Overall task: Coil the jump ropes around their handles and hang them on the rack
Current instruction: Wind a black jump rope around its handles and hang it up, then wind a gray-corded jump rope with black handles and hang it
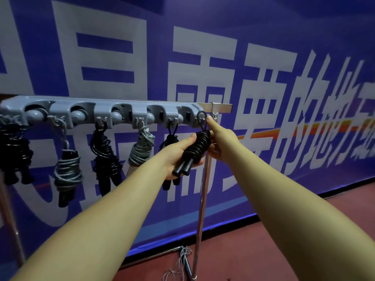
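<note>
A grey plastic rack (85, 112) with hooks runs along a metal bar at chest height. My left hand (180, 151) grips a black jump rope (197, 148) coiled tightly around its two handles, whose ends point down. A small black loop (202, 116) rises from the top of the coil at the rack's rightmost hook. My right hand (220, 136) holds the upper end of the coil, its forefinger stretched up beside the loop. Whether the loop sits on the hook I cannot tell.
Several coiled ropes hang from the other hooks, black ones (103, 157) and grey ones (68, 171). A steel post (203, 199) stands under the bar's right end. A loose grey rope (182, 260) lies on the red floor by its foot. A blue banner (263, 57) covers the wall behind.
</note>
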Demonstrator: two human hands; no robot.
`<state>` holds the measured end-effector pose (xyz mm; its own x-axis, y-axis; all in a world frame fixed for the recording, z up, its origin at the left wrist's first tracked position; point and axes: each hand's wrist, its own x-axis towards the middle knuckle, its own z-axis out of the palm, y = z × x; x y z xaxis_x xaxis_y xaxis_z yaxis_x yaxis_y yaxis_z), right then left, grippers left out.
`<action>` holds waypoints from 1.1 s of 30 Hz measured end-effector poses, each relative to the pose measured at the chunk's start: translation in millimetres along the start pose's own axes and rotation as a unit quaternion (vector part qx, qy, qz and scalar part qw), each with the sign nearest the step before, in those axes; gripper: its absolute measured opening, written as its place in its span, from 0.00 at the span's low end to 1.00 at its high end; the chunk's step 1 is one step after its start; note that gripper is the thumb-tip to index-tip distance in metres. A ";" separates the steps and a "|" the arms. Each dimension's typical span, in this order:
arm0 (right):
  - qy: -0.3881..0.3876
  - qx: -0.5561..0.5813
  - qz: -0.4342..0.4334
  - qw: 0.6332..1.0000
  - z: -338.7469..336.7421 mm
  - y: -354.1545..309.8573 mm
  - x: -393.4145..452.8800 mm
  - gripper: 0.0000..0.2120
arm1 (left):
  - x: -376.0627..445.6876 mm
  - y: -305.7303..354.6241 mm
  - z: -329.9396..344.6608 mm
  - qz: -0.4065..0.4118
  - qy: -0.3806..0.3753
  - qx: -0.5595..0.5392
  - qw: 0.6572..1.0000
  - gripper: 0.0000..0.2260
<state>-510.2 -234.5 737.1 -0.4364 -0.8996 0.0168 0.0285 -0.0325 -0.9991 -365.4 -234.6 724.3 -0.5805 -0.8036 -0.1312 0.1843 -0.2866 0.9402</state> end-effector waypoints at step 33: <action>-0.168 -0.221 0.327 0.903 -35.1 476.8 -94.2 0.14 | -25.0 -425.2 -164.0 -0.282 0.160 0.176 0.929 0.09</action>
<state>-487.0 -149.9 257.8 -0.1562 -0.7473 -0.6459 -0.2126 0.6640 -0.7168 -299.1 -178.2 276.3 -0.2293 -0.7073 -0.6687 -0.3809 -0.5670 0.7304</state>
